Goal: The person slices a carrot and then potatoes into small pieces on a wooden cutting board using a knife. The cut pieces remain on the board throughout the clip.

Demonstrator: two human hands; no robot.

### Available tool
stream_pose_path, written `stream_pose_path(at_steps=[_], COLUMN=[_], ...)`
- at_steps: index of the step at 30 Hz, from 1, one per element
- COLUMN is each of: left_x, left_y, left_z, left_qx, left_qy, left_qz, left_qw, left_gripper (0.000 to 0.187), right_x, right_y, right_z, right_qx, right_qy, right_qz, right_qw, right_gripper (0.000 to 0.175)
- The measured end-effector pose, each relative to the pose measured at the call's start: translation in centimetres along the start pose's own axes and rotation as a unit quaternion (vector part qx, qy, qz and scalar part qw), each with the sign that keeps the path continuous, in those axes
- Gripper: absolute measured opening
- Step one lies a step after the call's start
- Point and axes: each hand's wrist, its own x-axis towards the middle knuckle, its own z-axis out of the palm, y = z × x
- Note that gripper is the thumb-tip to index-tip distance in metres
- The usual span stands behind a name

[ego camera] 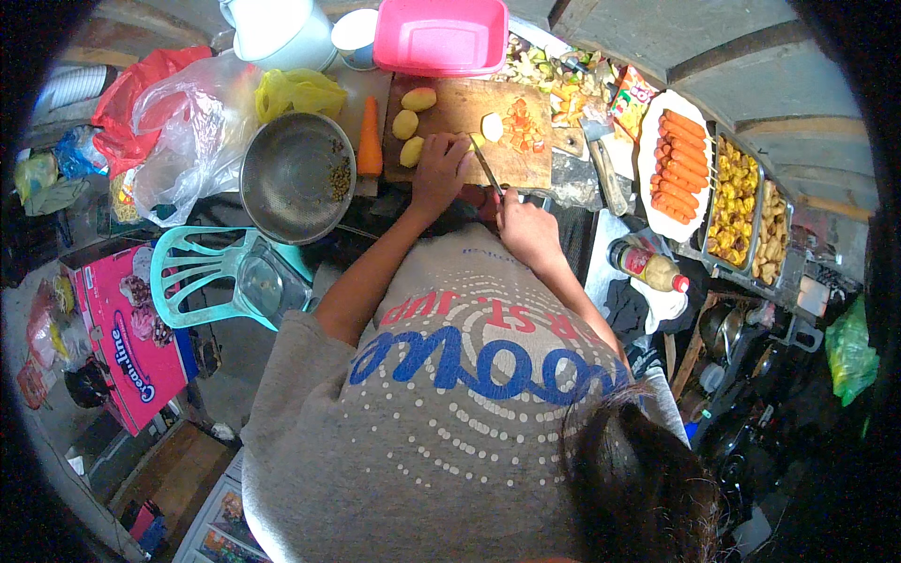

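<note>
My left hand [438,172] presses its fingertips on a piece of peeled potato [476,141] on the wooden cutting board [457,105]. In my right hand [529,229] is a knife [488,167], its blade against that piece. Just beyond the blade lies a potato half [492,127], pale cut face showing. Diced carrot [521,127] is heaped at the board's right side. Several whole peeled potatoes [404,124] line the left side, the nearest one close by my left hand. A whole carrot [369,141] lies along the board's left edge.
A wok [288,183] with small dark bits sits left. Behind the board are a pink plastic tub [441,35] and vegetable peelings [531,63]. Rightward lie a wood-handled blade [609,176], skewered hotdogs [679,165], food trays [732,204] and a bottle [646,264]. A turquoise chair [200,274] stands left.
</note>
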Motion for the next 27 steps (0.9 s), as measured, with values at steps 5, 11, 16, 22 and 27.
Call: stream_pose_path(at_steps=[5, 11, 16, 22, 27], left_x=[-0.04, 0.05, 0.00, 0.10, 0.13], left_y=[-0.11, -0.04, -0.12, 0.13, 0.22], left_z=[0.06, 0.00, 0.06, -0.22, -0.31], left_qx=[-0.003, 0.003, 0.001, -0.005, -0.001], left_qy=[0.004, 0.005, 0.007, 0.007, 0.007], left_qz=[0.004, 0.008, 0.009, 0.008, 0.006], left_qw=[1.000, 1.000, 1.000, 1.000, 1.000], left_gripper=[0.030, 0.030, 0.031, 0.031, 0.030], right_x=[0.03, 0.01, -0.06, -0.13, -0.10], right_y=[0.08, 0.26, 0.08, -0.05, 0.03], right_z=[0.07, 0.37, 0.11, -0.10, 0.02], right_qx=[0.004, 0.000, 0.004, 0.010, 0.010], right_qy=[-0.002, 0.011, 0.006, 0.001, 0.006], right_qz=[-0.003, -0.010, -0.008, 0.000, -0.002], right_qw=[1.000, 1.000, 1.000, 1.000, 1.000], right_gripper=[0.026, 0.024, 0.025, 0.025, 0.025])
